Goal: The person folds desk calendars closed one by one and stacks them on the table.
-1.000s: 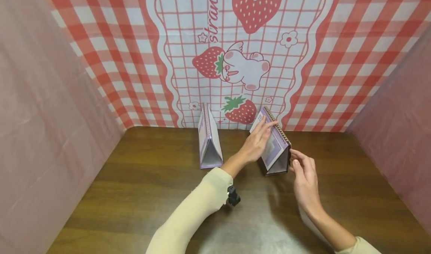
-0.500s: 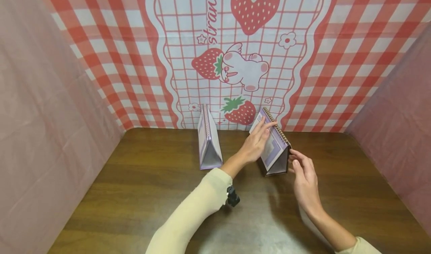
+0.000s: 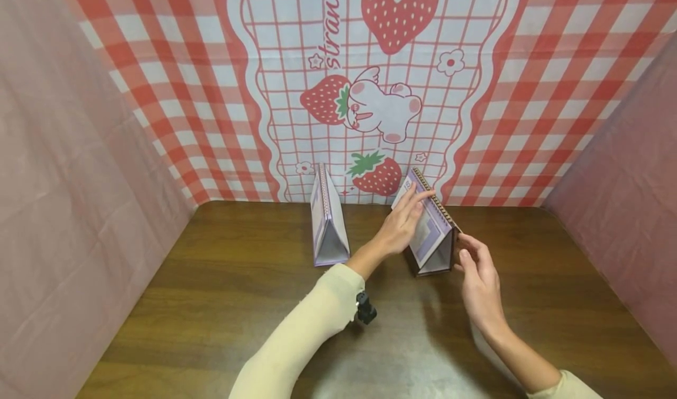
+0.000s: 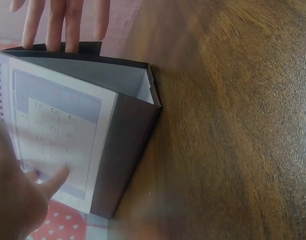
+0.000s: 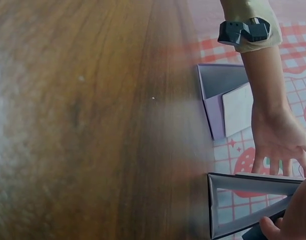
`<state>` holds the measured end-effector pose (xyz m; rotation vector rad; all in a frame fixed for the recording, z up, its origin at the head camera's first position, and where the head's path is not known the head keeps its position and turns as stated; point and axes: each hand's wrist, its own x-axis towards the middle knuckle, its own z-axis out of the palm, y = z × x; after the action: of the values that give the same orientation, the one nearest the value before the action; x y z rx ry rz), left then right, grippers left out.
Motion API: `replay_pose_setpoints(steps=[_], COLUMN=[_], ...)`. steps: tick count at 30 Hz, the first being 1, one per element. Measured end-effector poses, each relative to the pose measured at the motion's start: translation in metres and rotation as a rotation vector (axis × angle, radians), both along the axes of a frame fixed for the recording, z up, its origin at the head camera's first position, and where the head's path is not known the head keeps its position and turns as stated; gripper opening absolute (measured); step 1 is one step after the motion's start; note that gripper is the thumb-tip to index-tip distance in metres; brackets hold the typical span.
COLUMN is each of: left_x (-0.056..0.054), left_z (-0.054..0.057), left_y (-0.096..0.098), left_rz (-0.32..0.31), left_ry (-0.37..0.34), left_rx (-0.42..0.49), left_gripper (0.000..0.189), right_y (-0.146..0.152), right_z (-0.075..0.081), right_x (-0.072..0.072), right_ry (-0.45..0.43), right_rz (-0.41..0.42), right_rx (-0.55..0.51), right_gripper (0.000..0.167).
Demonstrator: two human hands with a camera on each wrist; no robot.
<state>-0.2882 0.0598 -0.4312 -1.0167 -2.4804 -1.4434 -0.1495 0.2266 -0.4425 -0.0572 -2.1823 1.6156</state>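
Observation:
A tent-shaped desk calendar [image 3: 431, 234] with a dark stand and spiral binding stands on the right of the table, its purple-and-white page facing left. My left hand [image 3: 402, 223] lies across that page, fingers extended up to the binding. In the left wrist view, a fingertip [image 4: 60, 177] touches the printed grid. On the far side my right hand [image 3: 480, 278] has its fairly straight fingers against the back. There a dark flap [image 4: 87, 48] stands slightly off the calendar, with several fingertips on its edge. A second, purple-edged desk calendar [image 3: 330, 228] stands to the left, untouched.
The brown wooden table [image 3: 238, 305] meets a red checked strawberry cloth [image 3: 211, 93] behind the calendars. Pink cloths [image 3: 69, 211] hang along both sides. A small black camera [image 3: 366, 308] sits on the left wrist.
The right fingers have shifted slightly at the calendar's back, and an edge of the back flap now shows beside the binding. The left hand and both calendars stay in place.

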Motion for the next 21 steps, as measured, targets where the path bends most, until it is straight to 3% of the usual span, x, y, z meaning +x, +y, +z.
replay_pose_setpoints(steps=[5, 21], left_x=[-0.0007, -0.0007], left_z=[-0.0011, -0.0017], left_y=[0.0002, 0.0007], left_rz=[0.006, 0.012], left_ry=[0.006, 0.000], left_rx=[0.001, -0.015], left_gripper=[0.072, 0.076], right_y=[0.0000, 0.0054], right_z=[0.0020, 0.0052], right_x=[-0.0009, 0.0006], right_ry=[0.011, -0.013], right_rz=[0.012, 0.015], right_rx=[-0.070, 0.033], right_gripper=[0.050, 0.054])
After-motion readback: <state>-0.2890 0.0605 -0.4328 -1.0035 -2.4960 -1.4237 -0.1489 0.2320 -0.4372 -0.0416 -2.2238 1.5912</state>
